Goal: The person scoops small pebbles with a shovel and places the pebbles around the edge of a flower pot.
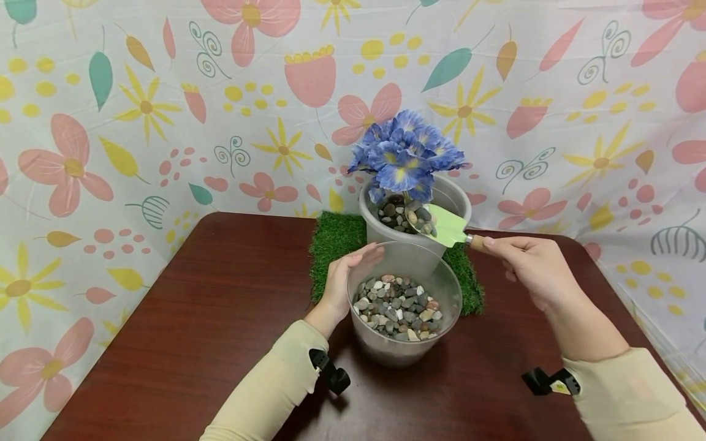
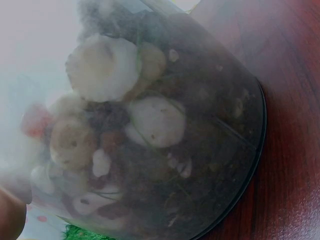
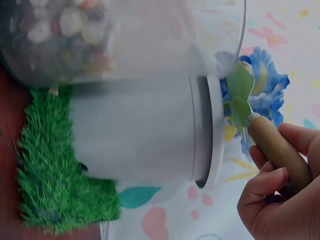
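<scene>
My right hand (image 1: 537, 269) grips the wooden handle (image 3: 277, 147) of a small trowel with a light green blade (image 1: 448, 226). Pebbles (image 1: 423, 222) lie on the blade, which is over the rim of a light grey flower pot (image 3: 135, 127). Inside that pot, blue artificial flowers (image 1: 405, 156) rise from more stones (image 1: 393, 211). In front stands a clear plastic tub (image 1: 386, 352) with many mixed pebbles (image 1: 398, 309) in its lower part. My left hand (image 1: 342, 278) rests against the tub's left side, fingers extended along the wall; part of them shows through the plastic.
A square of artificial grass (image 1: 337, 245) lies under the grey pot, and the tub overlaps its front. Both stand on a dark reddish-brown table (image 1: 231, 318). Close behind the pot hangs a flower-printed cloth (image 1: 309, 131).
</scene>
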The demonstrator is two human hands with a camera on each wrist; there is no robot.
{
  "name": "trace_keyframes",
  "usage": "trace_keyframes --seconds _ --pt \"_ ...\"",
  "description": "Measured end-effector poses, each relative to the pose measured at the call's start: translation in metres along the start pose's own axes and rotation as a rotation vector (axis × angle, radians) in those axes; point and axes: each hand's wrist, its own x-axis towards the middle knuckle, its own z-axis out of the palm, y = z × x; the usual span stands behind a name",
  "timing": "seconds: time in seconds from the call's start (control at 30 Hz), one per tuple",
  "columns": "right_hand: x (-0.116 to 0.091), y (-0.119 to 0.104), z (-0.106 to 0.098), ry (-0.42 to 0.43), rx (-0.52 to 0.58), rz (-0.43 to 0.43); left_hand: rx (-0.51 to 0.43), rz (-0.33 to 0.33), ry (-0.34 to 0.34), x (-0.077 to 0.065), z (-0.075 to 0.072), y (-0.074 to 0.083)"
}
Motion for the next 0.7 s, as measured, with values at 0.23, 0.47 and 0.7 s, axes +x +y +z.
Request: trace_keyframes --seconds 0.23,0.47,0.7 --pt "0.006 -0.001 -0.015 0.016 -0.120 0.074 0.001 -0.004 0.008 -0.001 0.002 0.002" --pt "0.014 -0.003 -0.026 0.073 -0.283 0.088 -0.010 -0.005 0.017 -0.001 0.002 0.002" --pt "0.023 -0.005 -0.032 0.082 -0.386 0.067 -0.015 -0.003 0.018 -0.001 0.003 0.002"
